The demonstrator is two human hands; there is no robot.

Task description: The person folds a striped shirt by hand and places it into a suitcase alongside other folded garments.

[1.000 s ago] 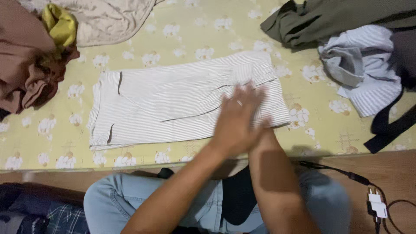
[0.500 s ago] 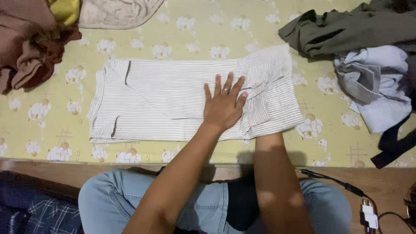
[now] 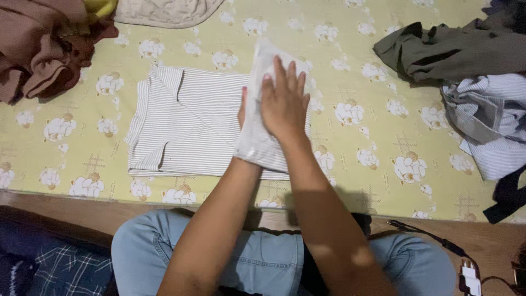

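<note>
A white garment with thin grey stripes (image 3: pixel 186 131) lies flat on a yellow bed sheet printed with white sheep (image 3: pixel 383 142). Its right end (image 3: pixel 256 143) is lifted and turned over toward the left. My right hand (image 3: pixel 282 104) lies on top of that turned flap, fingers together, holding it. My left hand (image 3: pixel 242 109) is under the flap. Only a thumb edge shows at the flap's left side, and the rest of that hand is hidden. Both forearms reach in from the bottom of the view.
A heap of brown clothes (image 3: pixel 38 49) sits at the top left beside a beige quilted piece (image 3: pixel 164 11). An olive garment (image 3: pixel 449 49) and a pale blue striped shirt (image 3: pixel 487 120) lie at the right. A white plug and black cable (image 3: pixel 470 274) rest on the wooden floor.
My right hand has lifted the garment's right end and carried it leftward over my left hand, which had lain flat on the cloth. The view has shifted slightly.
</note>
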